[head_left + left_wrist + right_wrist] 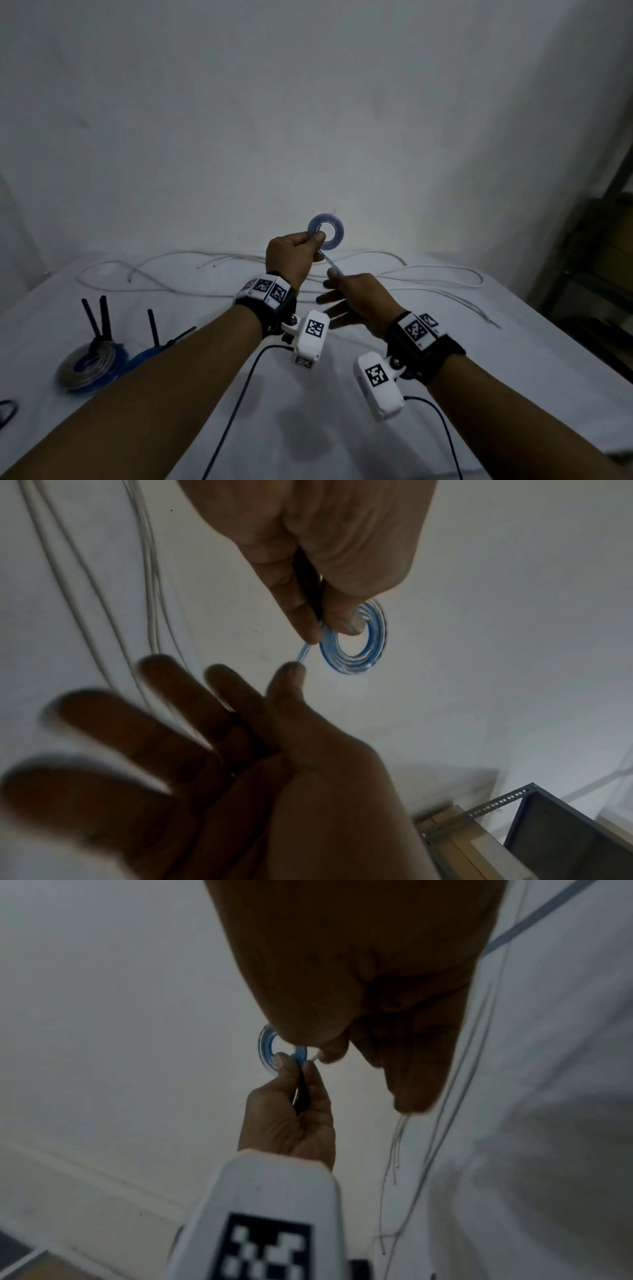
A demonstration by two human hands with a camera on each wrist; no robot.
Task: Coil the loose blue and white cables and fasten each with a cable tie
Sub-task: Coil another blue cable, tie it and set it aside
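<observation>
Above the worktop [445,359], the left hand [291,253] pinches the blue coil [326,229]. Its tail [330,261] runs near-right into the right hand [356,298], thumb and forefinger nipping it, remaining fingers [113,718] spread.

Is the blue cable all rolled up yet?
Almost: the blue cable is a coil the left hand pinches; a short tail runs to the right hand.
</observation>
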